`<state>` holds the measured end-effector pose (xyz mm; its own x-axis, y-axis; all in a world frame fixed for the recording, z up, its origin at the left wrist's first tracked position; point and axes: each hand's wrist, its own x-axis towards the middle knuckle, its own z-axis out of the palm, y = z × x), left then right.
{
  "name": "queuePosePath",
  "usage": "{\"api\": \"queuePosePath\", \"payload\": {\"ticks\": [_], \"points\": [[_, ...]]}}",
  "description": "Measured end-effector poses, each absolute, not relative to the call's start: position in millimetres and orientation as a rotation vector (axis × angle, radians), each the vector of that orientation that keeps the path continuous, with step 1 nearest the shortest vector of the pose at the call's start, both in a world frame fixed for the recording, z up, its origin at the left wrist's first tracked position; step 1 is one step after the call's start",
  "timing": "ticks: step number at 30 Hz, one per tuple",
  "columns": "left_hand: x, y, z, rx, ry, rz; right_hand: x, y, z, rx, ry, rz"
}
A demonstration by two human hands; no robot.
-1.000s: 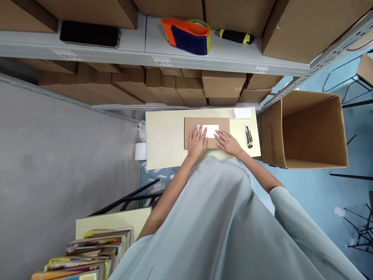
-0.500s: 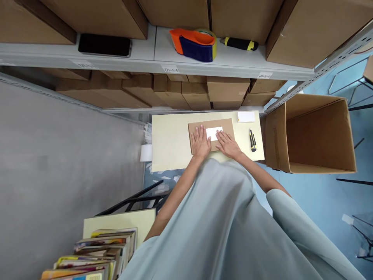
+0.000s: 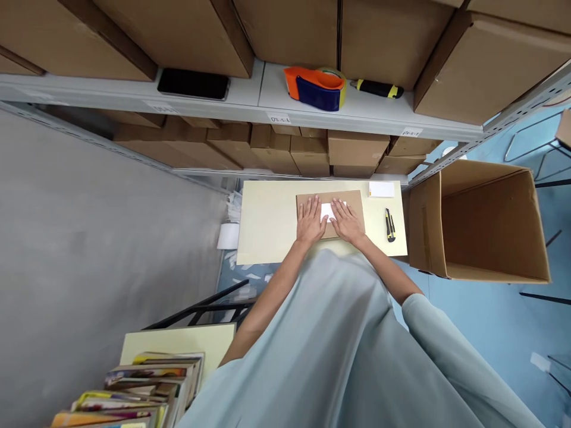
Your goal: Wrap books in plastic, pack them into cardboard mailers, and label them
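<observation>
A flat brown cardboard package (image 3: 331, 233) lies on the pale yellow table (image 3: 267, 223), with a white label (image 3: 327, 212) on its top. My left hand (image 3: 310, 221) rests flat on the package at the label's left side, fingers stretched out. On the other side, my right hand (image 3: 347, 221) lies flat with its fingers over the label's right part. Both hands are open, and they cover the label's two ends. To the right on the table are a black and yellow box cutter (image 3: 390, 225) and a small white stack of labels (image 3: 381, 189).
A shelf (image 3: 250, 110) above the table carries cardboard boxes, a phone (image 3: 194, 84), an orange and blue tape dispenser (image 3: 316, 89) and another cutter (image 3: 379, 88). A large open carton (image 3: 427, 226) stands at the right. Books (image 3: 147, 389) are stacked at lower left.
My right hand has shifted slightly on the label, its fingers now pointing more straight ahead. My left hand stays flat on the package. The whole view has tilted a little.
</observation>
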<state>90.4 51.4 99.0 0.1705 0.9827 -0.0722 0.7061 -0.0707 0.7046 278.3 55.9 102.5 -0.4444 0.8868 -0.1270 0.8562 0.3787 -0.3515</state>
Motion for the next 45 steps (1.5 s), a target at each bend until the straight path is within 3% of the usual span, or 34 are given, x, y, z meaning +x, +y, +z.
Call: {"api": "queuePosePath", "payload": {"ticks": [6,9,13,20,25,32,40,45], "points": [[85.3,49.7,89.0,2.107,1.639,0.402,310.4,54.2,91.5,-1.903,-2.322,0.453],[84.6,50.2,84.6,2.17,1.664,0.356,306.2,48.2,86.7,-1.838,-2.377,0.429],[84.6,51.3,81.8,2.186,1.689,0.355,292.2,49.0,82.0,-1.623,-2.535,0.488],[82.3,51.0,79.0,2.232,1.677,0.375,278.8,74.8,80.0,-1.808,-2.407,0.447],[81.3,50.7,76.2,2.243,1.689,0.388,285.6,60.5,76.6,-1.615,-2.549,0.469],[82.6,52.4,77.7,2.228,1.73,0.413,300.5,52.7,69.4,-1.867,-2.33,0.365],[80.9,55.1,74.2,2.259,1.713,0.445,284.1,62.4,77.2,-1.715,-2.502,0.407],[77.7,49.3,72.0,2.229,1.73,0.513,301.9,55.0,75.7,-1.84,-2.387,0.429]]}}
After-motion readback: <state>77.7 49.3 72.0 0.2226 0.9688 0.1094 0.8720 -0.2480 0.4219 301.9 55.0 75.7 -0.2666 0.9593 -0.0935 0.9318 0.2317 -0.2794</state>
